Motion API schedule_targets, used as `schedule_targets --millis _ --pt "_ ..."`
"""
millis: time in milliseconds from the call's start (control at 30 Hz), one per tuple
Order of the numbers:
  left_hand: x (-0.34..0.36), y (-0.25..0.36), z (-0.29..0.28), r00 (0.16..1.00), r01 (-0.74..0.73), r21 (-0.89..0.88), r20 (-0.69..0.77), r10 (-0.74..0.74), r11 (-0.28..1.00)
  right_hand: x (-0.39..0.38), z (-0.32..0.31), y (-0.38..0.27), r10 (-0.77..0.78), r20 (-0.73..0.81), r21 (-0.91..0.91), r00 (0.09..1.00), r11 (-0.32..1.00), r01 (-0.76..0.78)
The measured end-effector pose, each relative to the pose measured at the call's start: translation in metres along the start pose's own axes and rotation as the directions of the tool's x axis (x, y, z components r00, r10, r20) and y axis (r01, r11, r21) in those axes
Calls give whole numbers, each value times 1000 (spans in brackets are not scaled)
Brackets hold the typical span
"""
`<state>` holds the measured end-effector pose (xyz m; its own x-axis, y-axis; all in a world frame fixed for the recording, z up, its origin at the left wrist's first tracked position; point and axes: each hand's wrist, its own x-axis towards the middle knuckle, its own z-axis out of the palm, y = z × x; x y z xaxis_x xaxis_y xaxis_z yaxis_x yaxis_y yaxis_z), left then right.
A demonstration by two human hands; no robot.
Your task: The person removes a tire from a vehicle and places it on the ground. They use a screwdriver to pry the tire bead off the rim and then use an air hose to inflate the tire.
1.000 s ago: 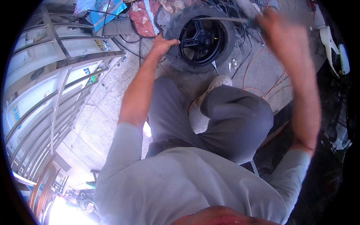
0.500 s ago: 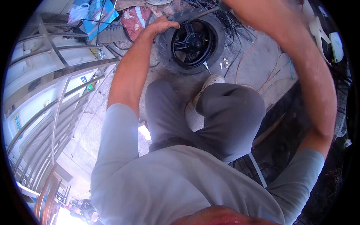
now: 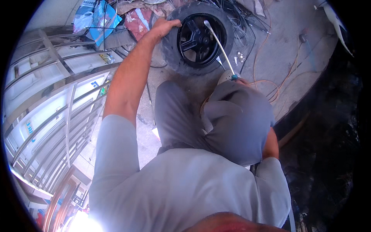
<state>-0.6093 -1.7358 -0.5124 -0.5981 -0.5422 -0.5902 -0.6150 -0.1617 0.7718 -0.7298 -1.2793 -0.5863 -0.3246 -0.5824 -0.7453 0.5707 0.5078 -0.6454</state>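
Note:
A black wheel rim (image 3: pixel 201 38) sits inside a worn grey tyre (image 3: pixel 170 54), lying on the floor beyond my knees. My left hand (image 3: pixel 163 28) is closed on the tyre's upper left side, its thumb side toward the rim. A long silver tyre lever (image 3: pixel 221 48) slants across the wheel, its flattened end over the spokes and a teal part at its near end. Around that near end my right hand (image 3: pixel 242 81) is closed, mostly hidden behind my right knee.
Small metal pieces (image 3: pixel 240 57) lie right of the tyre. An orange cable (image 3: pixel 276 92) loops over the concrete, and dark wires (image 3: pixel 241 27) tangle behind the wheel. Metal railings (image 3: pixel 58 85) stand on the left. Blue plastic bags (image 3: pixel 101 21) lie at the far left.
My right arm has come down from above the wheel to beside my right knee. The silver lever now shows across the rim. My left hand stays on the tyre.

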Motion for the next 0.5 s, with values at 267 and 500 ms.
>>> schedule_targets --millis 267,500 --pt "-17 16 14 998 -10 49 -55 12 999 75 48 -15 -46 253 350 966 936 -47" --pt "-23 9 11 997 -16 86 -77 23 996 -60 47 -140 -763 -42 -996 645 83 33"
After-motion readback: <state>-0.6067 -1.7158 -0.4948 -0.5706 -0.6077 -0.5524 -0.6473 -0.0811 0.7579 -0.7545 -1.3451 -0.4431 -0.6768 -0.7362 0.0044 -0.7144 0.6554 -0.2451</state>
